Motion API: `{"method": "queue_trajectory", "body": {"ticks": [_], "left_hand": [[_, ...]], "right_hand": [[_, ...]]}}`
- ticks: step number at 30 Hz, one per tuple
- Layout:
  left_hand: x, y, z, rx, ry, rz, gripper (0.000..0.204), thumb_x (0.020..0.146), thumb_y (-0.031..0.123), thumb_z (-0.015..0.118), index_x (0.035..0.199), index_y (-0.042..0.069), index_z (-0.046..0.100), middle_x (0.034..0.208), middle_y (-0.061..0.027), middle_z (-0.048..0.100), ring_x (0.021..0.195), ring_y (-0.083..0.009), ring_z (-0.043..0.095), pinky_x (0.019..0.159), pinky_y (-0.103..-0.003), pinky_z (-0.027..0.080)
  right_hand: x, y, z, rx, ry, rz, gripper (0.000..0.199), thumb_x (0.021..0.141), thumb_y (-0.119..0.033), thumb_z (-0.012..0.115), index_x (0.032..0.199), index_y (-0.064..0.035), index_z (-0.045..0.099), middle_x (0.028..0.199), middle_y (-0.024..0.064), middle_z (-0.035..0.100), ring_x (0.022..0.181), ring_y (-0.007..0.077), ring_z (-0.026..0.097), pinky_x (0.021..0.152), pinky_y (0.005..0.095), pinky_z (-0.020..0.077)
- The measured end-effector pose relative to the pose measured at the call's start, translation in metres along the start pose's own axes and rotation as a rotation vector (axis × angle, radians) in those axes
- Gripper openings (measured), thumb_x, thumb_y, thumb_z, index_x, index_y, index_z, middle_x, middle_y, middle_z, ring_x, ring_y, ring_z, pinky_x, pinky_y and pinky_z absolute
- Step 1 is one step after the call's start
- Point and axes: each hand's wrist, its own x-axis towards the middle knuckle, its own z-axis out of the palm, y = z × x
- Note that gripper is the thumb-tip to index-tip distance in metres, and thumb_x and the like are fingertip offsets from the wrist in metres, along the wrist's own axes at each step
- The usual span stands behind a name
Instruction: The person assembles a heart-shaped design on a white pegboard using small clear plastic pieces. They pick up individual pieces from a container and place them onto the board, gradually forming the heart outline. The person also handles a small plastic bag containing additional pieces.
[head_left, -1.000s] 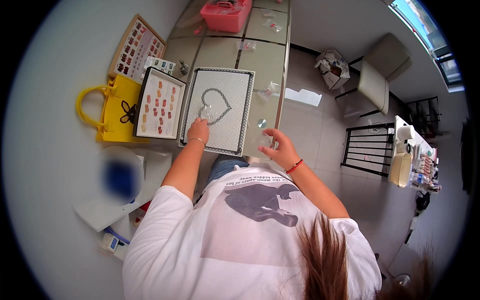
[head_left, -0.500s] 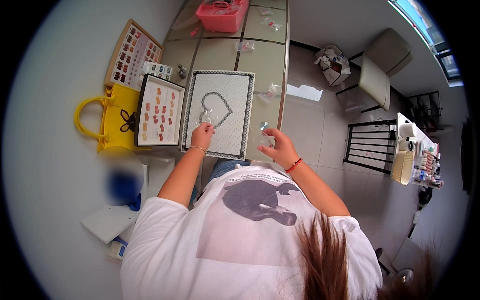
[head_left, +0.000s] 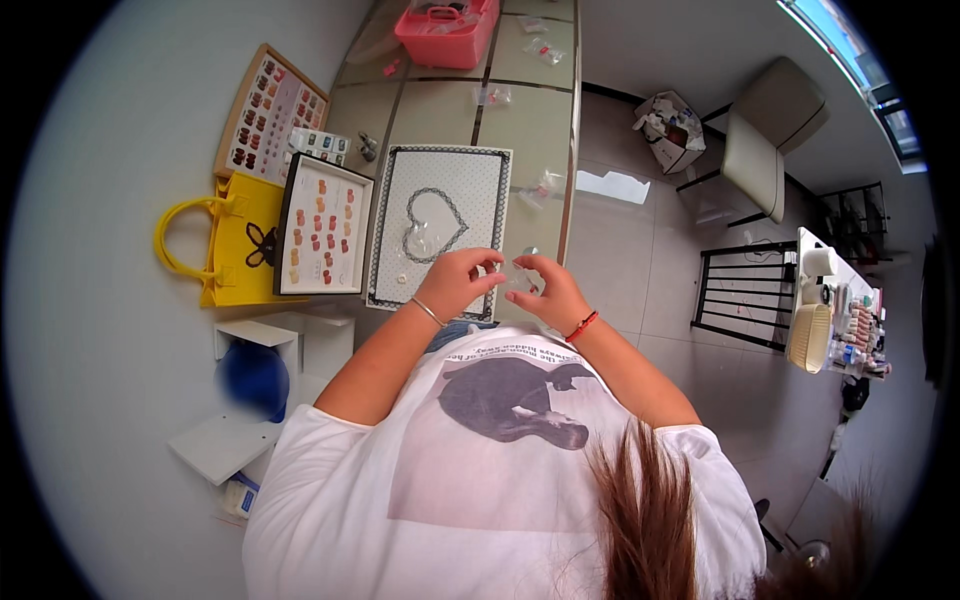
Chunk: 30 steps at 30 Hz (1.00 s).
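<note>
My right hand (head_left: 552, 294), with a red bracelet at the wrist, pinches a small clear plastic bag (head_left: 518, 279) over the near right edge of the mat. Beside it, my left hand (head_left: 460, 284) has its thumb and fingers curved and slightly apart, close to the bag, with nothing visible between them. Under and beyond my left hand lies a white dotted mat (head_left: 470, 172) with a black lace border and a lace heart. Another clear plastic piece (head_left: 424, 240) rests inside the heart. A tiny whitish piece (head_left: 402, 279) sits on the mat's near left part.
Left of the mat are a black-edged tray of colour samples (head_left: 325, 228), a second sample board (head_left: 262, 110) and a yellow bag (head_left: 235, 245). Small packets (head_left: 543, 50) and a pink case (head_left: 450, 38) lie farther up the glass-topped table. A chair (head_left: 755, 140) stands at the right.
My left hand has moved right from the heart to beside my right hand. The tiny whitish piece on the mat has come into sight. My right hand has shifted slightly left.
</note>
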Motion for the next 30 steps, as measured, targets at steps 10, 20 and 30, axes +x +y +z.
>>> {"method": "queue_trajectory", "body": {"ticks": [10,20,30], "left_hand": [[-0.031,-0.189,-0.015,0.389,0.231,-0.309,0.020,0.089,0.019,0.067,0.105,0.009,0.073,0.096,-0.0138,0.072,0.088,-0.0317,0.069,0.080,-0.040,0.055],[-0.036,-0.212,0.006,0.572,0.176,-0.365,0.019,0.085,0.018,0.073,0.101,0.009,0.069,0.099,-0.0147,0.067,0.096,-0.0332,0.065,0.084,-0.044,0.053],[-0.004,-0.110,0.016,-0.046,0.146,-0.193,0.014,0.087,0.010,0.072,0.100,0.005,0.068,0.088,-0.0061,0.069,0.067,-0.0158,0.061,0.064,-0.028,0.051]], "right_hand": [[-0.002,0.005,-0.012,0.044,-0.012,0.071,0.053,0.080,-0.018,0.085,0.126,-0.0024,0.062,0.125,0.0107,0.066,0.118,0.0210,0.061,0.096,0.0337,0.0504],[-0.008,0.007,-0.017,0.057,-0.009,0.113,0.053,0.081,-0.018,0.084,0.127,-0.0016,0.061,0.126,0.0104,0.065,0.118,0.0205,0.061,0.095,0.0331,0.0502],[-0.010,0.009,-0.015,0.035,-0.007,0.088,0.051,0.081,-0.021,0.083,0.125,-0.0029,0.063,0.122,0.0105,0.067,0.114,0.0207,0.062,0.089,0.0335,0.0525]]}}
